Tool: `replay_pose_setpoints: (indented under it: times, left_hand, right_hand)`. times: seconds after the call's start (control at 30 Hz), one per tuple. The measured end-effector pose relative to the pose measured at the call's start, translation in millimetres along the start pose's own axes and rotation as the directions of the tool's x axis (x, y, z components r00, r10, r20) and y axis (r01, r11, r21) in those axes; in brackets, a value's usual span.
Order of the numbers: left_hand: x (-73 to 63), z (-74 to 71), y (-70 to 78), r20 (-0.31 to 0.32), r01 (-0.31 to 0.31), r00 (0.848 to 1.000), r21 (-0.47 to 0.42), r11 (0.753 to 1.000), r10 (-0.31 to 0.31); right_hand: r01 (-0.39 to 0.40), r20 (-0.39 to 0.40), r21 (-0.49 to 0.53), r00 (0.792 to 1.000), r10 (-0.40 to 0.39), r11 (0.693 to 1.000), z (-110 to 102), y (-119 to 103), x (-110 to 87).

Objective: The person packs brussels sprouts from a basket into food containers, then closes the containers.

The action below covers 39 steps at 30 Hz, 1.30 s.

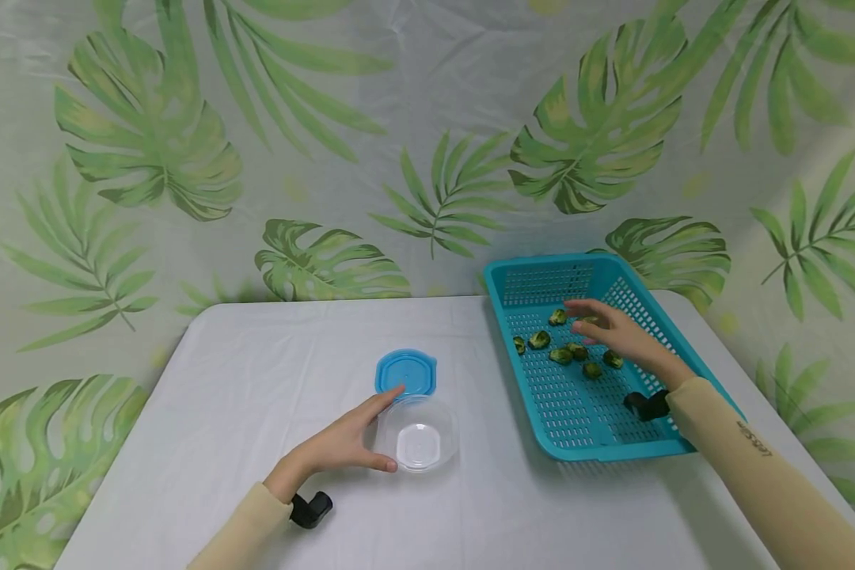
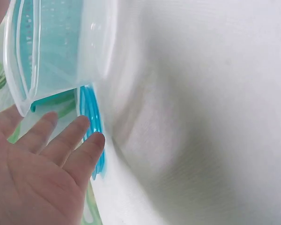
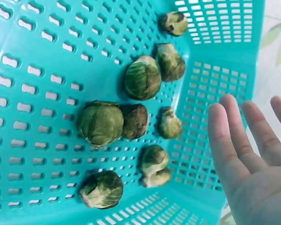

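Note:
Several Brussels sprouts (image 3: 102, 123), green with browned patches, lie scattered on the floor of a turquoise perforated basket (image 1: 577, 419). Over the basket, my right hand (image 1: 623, 336) hovers with fingers extended and nothing in its grasp; in the right wrist view its fingers (image 3: 220, 131) stand apart from the sprouts. A clear plastic container (image 1: 419, 443) sits on the table, its mouth up. My left hand (image 1: 342, 443) is beside it, thumb and fingers spread at its left side, a fingertip right at the rim in the left wrist view. Behind the container lies a blue lid (image 1: 404, 372).
A white cloth covers the table (image 1: 285, 348). The basket stands at the table's right side, its raised walls around the sprouts. Behind the table hangs a leaf-patterned curtain (image 1: 442, 95).

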<state>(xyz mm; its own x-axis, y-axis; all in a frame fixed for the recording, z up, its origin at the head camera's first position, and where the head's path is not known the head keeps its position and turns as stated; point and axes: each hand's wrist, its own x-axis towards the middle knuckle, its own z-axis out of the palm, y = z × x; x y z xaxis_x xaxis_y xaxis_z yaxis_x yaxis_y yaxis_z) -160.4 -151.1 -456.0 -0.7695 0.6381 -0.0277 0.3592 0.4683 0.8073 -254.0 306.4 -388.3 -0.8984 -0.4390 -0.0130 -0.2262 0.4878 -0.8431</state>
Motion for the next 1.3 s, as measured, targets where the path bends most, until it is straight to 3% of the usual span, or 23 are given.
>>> replay_pose_setpoints:
  times: [0.8, 1.0, 1.3]
  left_hand:
    - [-2.8, 15.8, -7.2, -0.108, -0.037, 0.994, -0.074, 0.997, 0.029]
    - [-1.4, 16.3, -7.6, -0.108, -0.039, 0.994, -0.069, 0.997, 0.031]
    - [-1.4, 15.9, -7.0, -0.06, -0.015, 0.998, -0.089, 0.996, 0.01]
  right_hand:
    - [-0.149, 0.128, 0.059, 0.982, 0.141, 0.987, -7.5, 17.6, 5.8]
    - [-0.226, 0.177, 0.026, 0.96, 0.218, 0.974, -5.2, 19.7, 9.3]
    - [-0.278, 0.224, 0.009, 0.937, 0.269, 0.961, 2.3, 24.9, 15.0]
